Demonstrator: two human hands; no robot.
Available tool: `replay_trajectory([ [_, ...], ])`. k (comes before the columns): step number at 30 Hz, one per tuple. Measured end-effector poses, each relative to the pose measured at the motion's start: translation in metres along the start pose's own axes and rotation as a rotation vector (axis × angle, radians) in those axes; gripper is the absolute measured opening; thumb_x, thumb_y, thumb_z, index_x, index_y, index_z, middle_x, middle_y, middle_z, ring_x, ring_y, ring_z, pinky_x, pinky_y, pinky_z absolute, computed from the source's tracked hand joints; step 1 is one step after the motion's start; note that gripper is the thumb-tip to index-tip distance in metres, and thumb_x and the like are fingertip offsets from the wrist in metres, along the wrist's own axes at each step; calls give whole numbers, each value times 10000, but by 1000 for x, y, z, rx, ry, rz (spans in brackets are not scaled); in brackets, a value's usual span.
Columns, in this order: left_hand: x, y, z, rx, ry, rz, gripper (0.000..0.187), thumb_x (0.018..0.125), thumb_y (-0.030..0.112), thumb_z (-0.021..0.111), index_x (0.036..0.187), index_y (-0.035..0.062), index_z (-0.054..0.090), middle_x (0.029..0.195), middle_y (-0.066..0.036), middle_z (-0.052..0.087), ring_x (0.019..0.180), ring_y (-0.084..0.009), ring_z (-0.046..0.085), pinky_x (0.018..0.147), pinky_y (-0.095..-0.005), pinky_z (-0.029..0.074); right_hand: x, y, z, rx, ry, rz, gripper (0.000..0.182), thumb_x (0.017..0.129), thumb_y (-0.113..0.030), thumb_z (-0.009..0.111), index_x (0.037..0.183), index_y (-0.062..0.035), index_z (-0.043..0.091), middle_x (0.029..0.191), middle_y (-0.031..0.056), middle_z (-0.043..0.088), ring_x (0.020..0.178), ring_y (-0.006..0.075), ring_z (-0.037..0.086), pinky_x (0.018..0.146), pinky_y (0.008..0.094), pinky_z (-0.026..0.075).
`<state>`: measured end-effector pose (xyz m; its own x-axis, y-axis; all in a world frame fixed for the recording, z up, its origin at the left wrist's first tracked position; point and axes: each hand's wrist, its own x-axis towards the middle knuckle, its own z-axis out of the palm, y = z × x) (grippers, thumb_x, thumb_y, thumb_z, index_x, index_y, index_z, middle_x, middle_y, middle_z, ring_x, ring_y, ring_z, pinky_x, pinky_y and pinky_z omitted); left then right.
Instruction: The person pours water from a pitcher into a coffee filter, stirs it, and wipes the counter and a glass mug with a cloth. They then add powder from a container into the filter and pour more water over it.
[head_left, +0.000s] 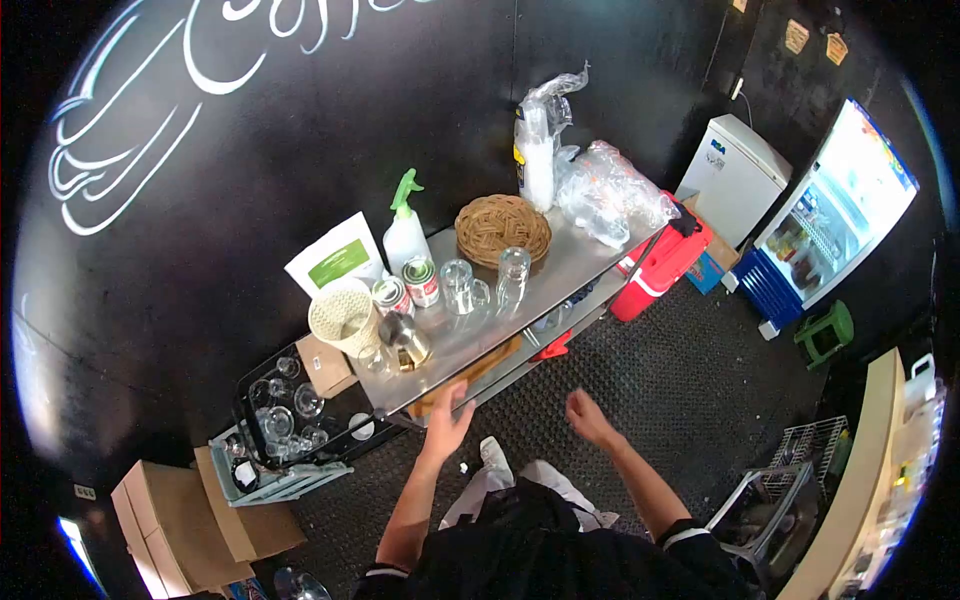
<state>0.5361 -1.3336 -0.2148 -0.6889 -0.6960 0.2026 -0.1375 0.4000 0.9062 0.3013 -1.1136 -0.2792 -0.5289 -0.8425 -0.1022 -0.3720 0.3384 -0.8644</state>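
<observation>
My left hand (pixel 448 426) is at the front edge of a metal table (pixel 470 345), fingers stretched out and apart, holding nothing. Over the dark floor to its right, my right hand (pixel 591 418) hangs with its fingers curled in and nothing visible in them. Closest to my left hand on the tabletop are a metal pitcher (pixel 405 342) and a white woven basket (pixel 345 317). Behind them stand two cans, one of them a red and white can (pixel 421 282). A glass mug (pixel 460 287) and a tall glass (pixel 514 275) stand further right, before a brown wicker basket (pixel 503 229).
A green-topped spray bottle (pixel 406 235) and a white pouch (pixel 340 258) stand against the wall. Plastic-wrapped cups (pixel 537 160) are at the back. A black crate of glassware (pixel 290 410) and a cardboard box (pixel 185 520) are left; a red cooler (pixel 655 270) is right.
</observation>
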Motion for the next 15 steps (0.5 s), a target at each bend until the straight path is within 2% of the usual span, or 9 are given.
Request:
replay_trajectory([
  [2, 53, 34, 2, 211, -13, 118, 501, 814, 132, 662, 1265, 27, 470, 1200, -154, 540, 1123, -308, 519, 944, -423, 399, 51, -43, -24, -112, 83, -170, 283, 795, -100, 571, 1047, -5, 485, 910, 150, 503, 772, 261, 529, 689, 359, 453],
  [3, 73, 47, 5, 210, -27, 103, 501, 814, 132, 662, 1265, 27, 470, 1200, -154, 540, 1123, -308, 519, 944, -423, 399, 72, -73, -32, -33, 120, -174, 327, 795, -95, 587, 1093, -15, 478, 978, 173, 492, 772, 284, 532, 687, 373, 450],
  [4, 95, 59, 10, 296, -34, 108, 530, 808, 140, 657, 1284, 32, 452, 1270, -155, 488, 1185, -321, 467, 983, -443, 363, 98, -92, -42, -116, 77, -101, 425, 784, -92, 617, 1169, -28, 450, 1083, 203, 480, 909, 337, 544, 771, 394, 461],
  [5, 120, 65, 15, 383, -36, 119, 558, 803, 148, 653, 1304, 36, 434, 1340, -157, 435, 1247, -335, 416, 1022, -462, 328, 123, -107, -48, -178, 122, -215, 477, 774, -92, 635, 1200, -34, 430, 1138, 219, 466, 1003, 362, 518, 827, 404, 455],
  [6, 144, 63, 21, 383, -36, 118, 558, 803, 148, 653, 1304, 36, 434, 1340, -157, 435, 1247, -335, 416, 1022, -462, 328, 148, -121, -53, -241, 164, -331, 530, 763, -92, 652, 1232, -41, 411, 1192, 235, 453, 1097, 387, 491, 884, 414, 449],
  [8, 167, 51, 35, 512, -18, 198, 587, 810, 162, 640, 1335, 44, 405, 1397, -148, 378, 1317, -324, 338, 1063, -478, 277, 193, -145, -55, -377, 194, -418, 611, 727, -99, 698, 1258, -62, 396, 1297, 235, 396, 1217, 415, 407, 966, 441, 417],
  [12, 199, 53, 42, 561, -56, 170, 583, 832, 179, 614, 1353, 51, 384, 1402, -151, 371, 1314, -341, 336, 1078, -494, 251, 250, -163, -47, -524, 116, -332, 722, 672, -118, 763, 1289, -110, 389, 1334, 232, 364, 1221, 426, 403, 957, 471, 429],
  [14, 211, 55, 39, 488, -63, 197, 565, 827, 159, 617, 1338, 48, 401, 1386, -144, 393, 1314, -342, 339, 1086, -481, 254, 273, -157, -41, -636, -60, -327, 828, 621, -136, 809, 1328, -159, 377, 1384, 231, 317, 1234, 434, 397, 948, 489, 445],
  [15, 214, 55, 36, 494, -70, 187, 565, 827, 159, 617, 1338, 48, 401, 1386, -144, 393, 1314, -342, 339, 1086, -481, 254, 279, -156, -38, -625, -68, -322, 828, 621, -136, 809, 1328, -159, 377, 1384, 231, 317, 1234, 434, 397, 948, 489, 445],
])
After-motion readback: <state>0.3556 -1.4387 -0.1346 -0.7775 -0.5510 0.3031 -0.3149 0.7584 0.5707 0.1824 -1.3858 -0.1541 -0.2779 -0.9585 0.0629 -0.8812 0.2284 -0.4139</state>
